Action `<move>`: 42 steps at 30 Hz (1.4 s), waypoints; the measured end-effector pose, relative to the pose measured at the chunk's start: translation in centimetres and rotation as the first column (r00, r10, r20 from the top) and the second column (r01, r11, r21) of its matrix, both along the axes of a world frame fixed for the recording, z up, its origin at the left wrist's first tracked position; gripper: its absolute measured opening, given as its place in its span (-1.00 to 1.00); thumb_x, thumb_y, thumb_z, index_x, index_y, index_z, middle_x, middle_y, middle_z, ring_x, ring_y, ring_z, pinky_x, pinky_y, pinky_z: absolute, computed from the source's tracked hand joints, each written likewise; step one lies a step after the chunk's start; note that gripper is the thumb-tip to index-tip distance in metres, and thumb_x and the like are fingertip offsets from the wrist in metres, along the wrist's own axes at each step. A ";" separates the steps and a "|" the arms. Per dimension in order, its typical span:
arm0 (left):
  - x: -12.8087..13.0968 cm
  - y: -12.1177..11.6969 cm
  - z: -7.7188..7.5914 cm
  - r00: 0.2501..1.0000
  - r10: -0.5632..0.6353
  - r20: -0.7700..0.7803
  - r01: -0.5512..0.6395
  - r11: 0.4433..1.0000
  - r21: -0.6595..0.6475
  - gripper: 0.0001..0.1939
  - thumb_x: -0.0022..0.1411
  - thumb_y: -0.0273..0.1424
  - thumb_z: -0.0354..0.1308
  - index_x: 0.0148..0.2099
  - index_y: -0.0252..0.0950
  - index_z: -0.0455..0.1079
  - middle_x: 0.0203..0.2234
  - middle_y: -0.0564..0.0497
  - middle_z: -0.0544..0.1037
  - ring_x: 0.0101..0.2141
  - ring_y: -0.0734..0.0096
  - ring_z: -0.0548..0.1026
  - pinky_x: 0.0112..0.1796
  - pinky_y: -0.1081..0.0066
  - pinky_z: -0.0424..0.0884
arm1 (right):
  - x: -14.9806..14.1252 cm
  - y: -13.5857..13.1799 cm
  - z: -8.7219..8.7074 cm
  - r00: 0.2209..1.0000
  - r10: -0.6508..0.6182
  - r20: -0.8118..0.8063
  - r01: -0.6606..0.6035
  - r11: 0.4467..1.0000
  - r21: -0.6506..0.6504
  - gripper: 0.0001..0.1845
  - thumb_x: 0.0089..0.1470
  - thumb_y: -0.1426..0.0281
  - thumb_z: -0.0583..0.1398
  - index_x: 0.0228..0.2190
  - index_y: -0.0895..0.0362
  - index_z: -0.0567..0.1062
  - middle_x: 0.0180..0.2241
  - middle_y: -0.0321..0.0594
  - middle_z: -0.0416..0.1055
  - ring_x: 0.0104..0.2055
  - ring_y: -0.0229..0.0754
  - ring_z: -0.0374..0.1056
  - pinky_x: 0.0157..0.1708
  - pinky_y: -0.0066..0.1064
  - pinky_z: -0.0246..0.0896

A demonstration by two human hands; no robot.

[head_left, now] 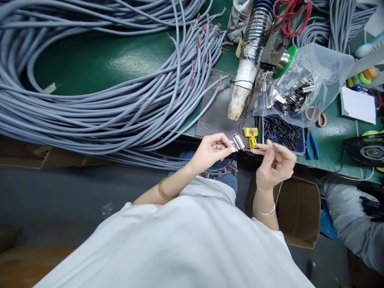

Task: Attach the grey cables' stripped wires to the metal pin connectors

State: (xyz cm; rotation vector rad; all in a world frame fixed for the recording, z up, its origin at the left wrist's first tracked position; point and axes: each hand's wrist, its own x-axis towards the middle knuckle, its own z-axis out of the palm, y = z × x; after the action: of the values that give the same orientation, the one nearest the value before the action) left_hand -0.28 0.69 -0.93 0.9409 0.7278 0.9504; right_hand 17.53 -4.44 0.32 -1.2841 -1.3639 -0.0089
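Note:
Between the thumb and fingers of my left hand (211, 151) is a multi-pin cable connector (239, 142), with thin coloured wires at its back end. It is held tilted just over the front edge of the bench. My right hand (276, 162) is to the right of it, thumb and fingers pressed together; whatever they pinch is too small or hidden to make out. A thin pale strand hangs below this hand. Just beyond both hands, a yellow clip-like holder (251, 137) sits at the bench edge. The soldering iron (255, 94) points down above a dark mat (214, 110).
Grey cables (120, 108) with stripped ends cover the left bench. At right are a bin of short black tubes (280, 133), a plastic bag of metal connectors (315, 68), blue pliers (312, 144) and a fan (367, 148). Finished-looking cable ends (223, 170) lie on my lap; a cardboard box (300, 208) stands below.

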 end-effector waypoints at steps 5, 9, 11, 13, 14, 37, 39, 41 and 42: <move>-0.1 0.5 0.0 1.000 -0.008 0.022 0.008 1.000 -0.016 -0.72 0.06 -0.32 0.45 -0.37 -0.37 0.43 -0.47 0.05 0.54 -0.64 0.72 0.34 -0.61 0.62 0.25 | 0.1 0.0 -0.6 0.926 0.182 0.330 -0.166 0.983 -0.075 -0.75 0.10 0.59 0.30 -0.21 0.06 0.50 -0.18 -0.20 0.65 -0.15 -0.16 0.62 -0.09 -0.32 0.57; 0.0 0.7 -0.2 1.000 0.004 0.028 -0.004 1.000 0.003 -0.71 0.05 -0.31 0.46 -0.38 -0.36 0.43 -0.53 0.07 0.51 -0.64 0.70 0.33 -0.60 0.61 0.26 | -0.4 0.2 -1.2 0.920 0.239 0.309 -0.209 0.970 -0.127 -0.78 0.12 0.57 0.27 -0.22 0.04 0.48 -0.13 -0.15 0.64 -0.13 -0.15 0.60 -0.15 -0.32 0.55; 0.2 0.7 -0.3 1.000 0.023 0.014 -0.024 0.999 0.022 -0.71 0.05 -0.30 0.46 -0.37 -0.36 0.44 -0.47 0.03 0.55 -0.61 0.68 0.36 -0.58 0.60 0.30 | -0.6 0.2 -1.4 0.942 0.224 0.251 -0.190 0.970 -0.150 -0.82 0.13 0.55 0.26 -0.25 0.04 0.47 -0.16 -0.17 0.64 -0.14 -0.14 0.60 -0.15 -0.28 0.54; 0.4 0.7 -0.5 0.998 0.055 -0.014 -0.054 0.996 0.071 -0.73 0.07 -0.30 0.44 -0.36 -0.36 0.46 -0.41 0.00 0.58 -0.55 0.62 0.42 -0.52 0.58 0.37 | -0.7 0.3 -1.5 0.956 0.215 0.200 -0.180 0.967 -0.179 -0.86 0.14 0.53 0.25 -0.28 0.04 0.47 -0.17 -0.17 0.64 -0.14 -0.14 0.59 -0.14 -0.25 0.53; 0.5 0.7 -0.7 0.996 0.077 -0.034 -0.073 0.991 0.108 -0.76 0.09 -0.31 0.43 -0.36 -0.35 0.47 -0.39 -0.01 0.59 -0.50 0.58 0.46 -0.48 0.56 0.40 | -0.8 0.4 -1.5 0.960 0.213 0.183 -0.178 0.965 -0.192 -0.87 0.14 0.52 0.25 -0.30 0.04 0.47 -0.16 -0.16 0.64 -0.14 -0.13 0.59 -0.13 -0.24 0.53; 1.8 2.5 0.7 0.919 0.324 -0.226 -0.215 0.890 0.401 -0.91 0.17 -0.44 0.28 -0.38 -0.31 0.46 -0.46 0.06 0.53 -0.39 0.49 0.49 -0.31 0.49 0.42 | -1.0 3.0 -0.5 0.968 0.186 0.170 -0.162 0.976 -0.145 -0.86 0.17 0.52 0.23 -0.31 0.02 0.44 -0.14 -0.18 0.61 -0.09 -0.11 0.57 -0.09 -0.17 0.52; 1.8 2.6 0.8 0.929 0.305 -0.210 -0.216 0.906 0.363 -0.89 0.16 -0.41 0.30 -0.38 -0.31 0.46 -0.46 0.06 0.53 -0.41 0.50 0.48 -0.35 0.50 0.41 | -1.0 3.1 -0.4 0.970 0.196 0.141 -0.173 0.973 -0.155 -0.87 0.18 0.51 0.23 -0.31 0.03 0.45 -0.15 -0.19 0.61 -0.08 -0.10 0.57 -0.08 -0.14 0.52; 1.8 2.7 0.8 0.936 0.292 -0.197 -0.215 0.918 0.334 -0.88 0.15 -0.39 0.32 -0.38 -0.31 0.46 -0.47 0.06 0.53 -0.43 0.52 0.48 -0.37 0.51 0.40 | -1.0 3.2 -0.3 0.971 0.207 0.118 -0.187 0.969 -0.158 -0.87 0.18 0.52 0.23 -0.31 0.03 0.45 -0.16 -0.20 0.61 -0.08 -0.10 0.57 -0.07 -0.14 0.51; 1.8 2.7 0.8 0.936 0.292 -0.197 -0.215 0.917 0.335 -0.88 0.15 -0.39 0.32 -0.38 -0.31 0.46 -0.47 0.06 0.54 -0.44 0.52 0.48 -0.38 0.52 0.40 | -1.0 3.3 -0.3 0.971 0.210 0.112 -0.191 0.968 -0.159 -0.87 0.17 0.52 0.23 -0.31 0.03 0.46 -0.16 -0.20 0.61 -0.08 -0.11 0.57 -0.07 -0.14 0.51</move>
State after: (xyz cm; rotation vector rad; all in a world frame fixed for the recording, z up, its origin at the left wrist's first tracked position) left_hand 1.53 3.40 -0.10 1.2757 0.9448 1.2166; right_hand 16.56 -1.16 0.03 -1.2787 -1.6267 0.1545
